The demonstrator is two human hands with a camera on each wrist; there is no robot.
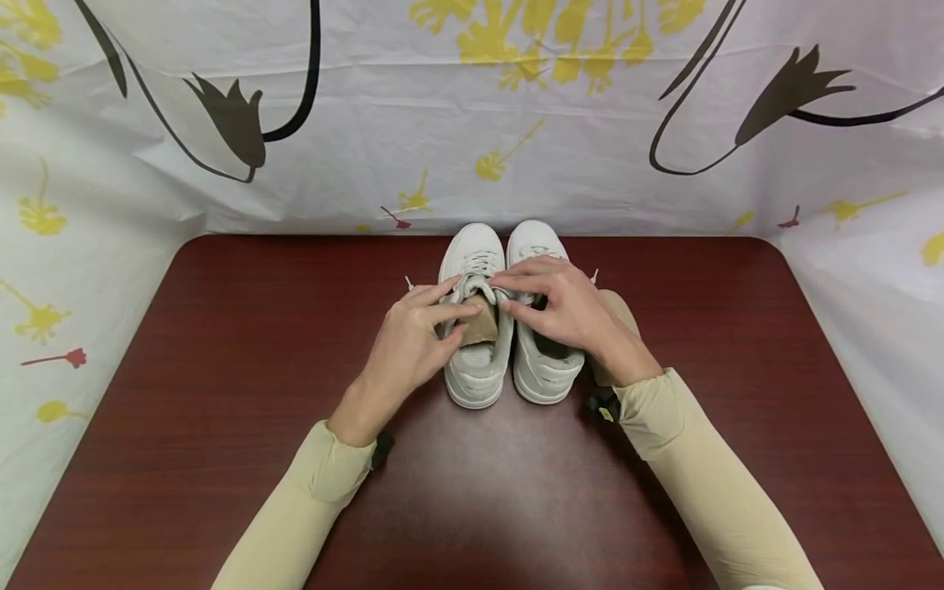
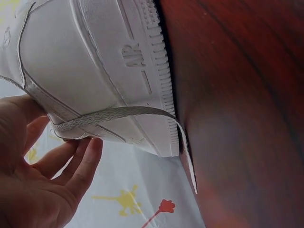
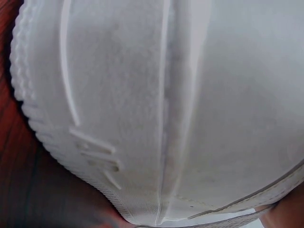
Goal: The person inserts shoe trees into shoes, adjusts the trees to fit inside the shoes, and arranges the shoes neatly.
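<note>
Two white lace-up sneakers stand side by side, toes away from me: the left sneaker [image 1: 474,385] and the right sneaker [image 1: 549,383]. A brown, papery-looking piece [image 1: 481,324] sits in the left sneaker's opening. My left hand [image 1: 409,336] reaches over that sneaker's outer side, fingers extended, one fingertip by the tongue and another at the brown piece. From the right, my right hand [image 1: 564,303] crosses above the right sneaker and pinches the left sneaker's collar near the tongue. Dangling down the sneaker's side in the left wrist view is a loose lace [image 2: 118,112].
Everything stands on a dark red wooden table [image 1: 184,393], the toes close to its far edge. A white curtain [image 1: 354,164] with printed flowers hangs behind and at both sides. Beside the right sneaker, a tan object [image 1: 621,310] is partly hidden by my right wrist.
</note>
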